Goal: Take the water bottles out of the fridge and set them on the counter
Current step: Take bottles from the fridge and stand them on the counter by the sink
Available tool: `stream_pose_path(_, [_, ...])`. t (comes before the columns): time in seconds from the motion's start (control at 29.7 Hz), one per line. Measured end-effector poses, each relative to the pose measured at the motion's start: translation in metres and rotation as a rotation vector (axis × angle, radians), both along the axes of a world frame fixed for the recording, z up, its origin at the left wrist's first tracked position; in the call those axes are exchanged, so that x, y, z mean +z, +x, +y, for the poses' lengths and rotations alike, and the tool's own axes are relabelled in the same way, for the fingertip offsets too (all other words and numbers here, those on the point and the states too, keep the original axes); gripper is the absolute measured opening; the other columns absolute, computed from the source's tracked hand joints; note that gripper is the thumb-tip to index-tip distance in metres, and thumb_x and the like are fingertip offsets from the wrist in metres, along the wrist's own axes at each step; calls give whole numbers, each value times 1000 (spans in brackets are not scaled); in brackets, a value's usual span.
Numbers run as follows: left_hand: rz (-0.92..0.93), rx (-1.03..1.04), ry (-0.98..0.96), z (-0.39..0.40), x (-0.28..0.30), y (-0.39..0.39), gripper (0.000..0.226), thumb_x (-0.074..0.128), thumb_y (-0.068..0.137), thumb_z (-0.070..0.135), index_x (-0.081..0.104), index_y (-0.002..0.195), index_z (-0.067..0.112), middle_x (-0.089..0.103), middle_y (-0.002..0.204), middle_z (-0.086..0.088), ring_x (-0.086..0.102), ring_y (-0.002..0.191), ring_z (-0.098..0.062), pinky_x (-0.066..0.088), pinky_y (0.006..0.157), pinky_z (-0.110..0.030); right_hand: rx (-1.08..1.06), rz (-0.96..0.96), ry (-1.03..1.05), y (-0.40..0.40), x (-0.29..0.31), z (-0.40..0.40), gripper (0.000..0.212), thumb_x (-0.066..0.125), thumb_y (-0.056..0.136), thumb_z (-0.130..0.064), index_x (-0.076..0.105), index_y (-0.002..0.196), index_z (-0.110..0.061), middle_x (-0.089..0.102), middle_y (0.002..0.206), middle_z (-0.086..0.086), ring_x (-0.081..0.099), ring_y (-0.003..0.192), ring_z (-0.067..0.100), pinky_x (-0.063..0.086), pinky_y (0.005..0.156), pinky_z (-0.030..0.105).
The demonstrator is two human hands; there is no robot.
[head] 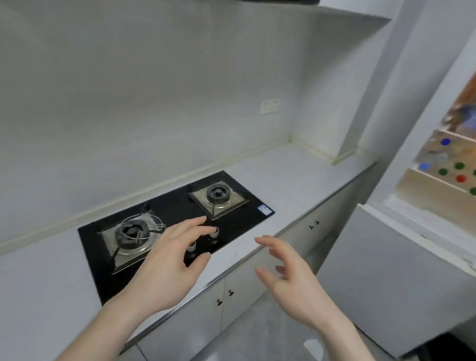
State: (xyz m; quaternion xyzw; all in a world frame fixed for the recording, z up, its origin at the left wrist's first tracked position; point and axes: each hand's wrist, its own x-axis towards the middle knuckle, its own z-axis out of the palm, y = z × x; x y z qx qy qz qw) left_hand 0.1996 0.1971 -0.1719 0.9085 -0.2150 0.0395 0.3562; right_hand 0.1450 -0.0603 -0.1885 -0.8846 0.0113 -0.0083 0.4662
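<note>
I see the water bottles [460, 171] only from above, as coloured caps, green, blue and one red, standing in rows on the shelves of the open fridge [430, 154], which is at the far right of the gas stove [171, 226]. The picture is blurred there, so I cannot tell the bodies of the bottles.

I judge that full bottles will be rather heavy for their size, with thin plastic walls that give under pressure, and perhaps wet and slippery from the cold. I would take each one around the body just under the shoulder, not by the cap.

My left hand [169, 263] is above the front part of the stove, over its knobs, with the fingers spread and relaxed; it holds nothing. My right hand [289, 282] is to the right of the stove, over the edge of the counter [302, 173], fingers loosely bent and apart, also empty. Both are well apart from the fridge.
</note>
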Motion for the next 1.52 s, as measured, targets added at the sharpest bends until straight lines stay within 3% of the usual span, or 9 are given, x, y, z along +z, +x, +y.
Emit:
stream_pose_path(0.2, [-45, -164, 0, -140, 7, 10, 45, 63, 96, 38, 51, 138, 50, 32, 152, 38, 20, 142, 14, 43, 112, -38, -162, -35, -39, -29, -4, -132, 47, 65, 98, -31, 49, 137, -51, 44, 143, -38, 42, 134, -11, 39, 117, 31])
stream_pose_path(0.3, [-75, -233, 17, -195, 6, 9, 44, 65, 96, 35, 53, 136, 50, 34, 153, 35, 21, 145, 11, 26, 121, -27, -225, -42, -30, -46, -3, -176, 46, 66, 99, -30, 50, 137, -50, 44, 142, -37, 44, 133, -9, 40, 117, 30])
stream_pose_path(0.47, [-91, -425, 30, -306, 5, 4, 45, 65, 95, 35, 53, 136, 48, 33, 152, 35, 20, 142, 15, 9, 110, -3, -406, -33, -37, -92, -7, -262, 45, 65, 99, -33, 49, 139, -48, 44, 145, -32, 43, 136, -5, 39, 118, 33])
stream_pose_path(0.67, [-72, -640, 24, -387, 7, 2, 45, 69, 94, 28, 57, 136, 42, 40, 152, 26, 28, 140, 10, 10, 107, 2, -596, -24, -35, -132, -9, -316, 46, 64, 99, -35, 47, 138, -52, 42, 145, -35, 42, 138, -4, 41, 117, 35])
stream_pose_path(0.84, [-77, -781, 11, -447, 3, 13, 45, 67, 95, 32, 55, 136, 45, 38, 152, 29, 27, 144, 6, 24, 118, -23, -739, -22, -64, -152, -11, -349, 46, 66, 98, -37, 47, 136, -55, 41, 140, -41, 43, 135, -7, 42, 115, 32])
stream_pose_path(1.08, [-85, -948, 9, -509, 0, 54, 44, 64, 96, 34, 53, 137, 46, 31, 152, 37, 19, 137, 21, 14, 107, 0, -918, -46, -77, -134, -7, -381, 48, 69, 96, -30, 50, 134, -53, 45, 140, -36, 46, 128, -11, 43, 109, 24])
stream_pose_path(1.21, [-92, -997, 11, -533, 6, 91, 44, 65, 96, 35, 54, 137, 46, 30, 153, 37, 22, 140, 16, 16, 108, -2, -987, -39, -114, -104, 2, -399, 50, 70, 95, -28, 50, 136, -50, 47, 141, -29, 49, 126, -5, 40, 95, 7])
stream_pose_path(1.42, [-95, -1059, 26, -573, 3, 127, 45, 64, 96, 35, 53, 138, 46, 31, 153, 36, 24, 143, 11, 12, 107, -2, -1089, -44, -110, -81, 0, -424, 55, 71, 94, -28, 49, 141, -46, 46, 142, -28, 49, 132, 2, 44, 110, 31])
stream_pose_path(1.52, [-90, -1084, 35, -587, 0, 132, 45, 64, 96, 35, 52, 137, 48, 30, 153, 37, 24, 144, 11, 14, 108, -4, -1116, -23, -106, -79, -2, -434, 57, 71, 94, -28, 48, 142, -45, 45, 144, -27, 48, 132, 3, 45, 111, 32])
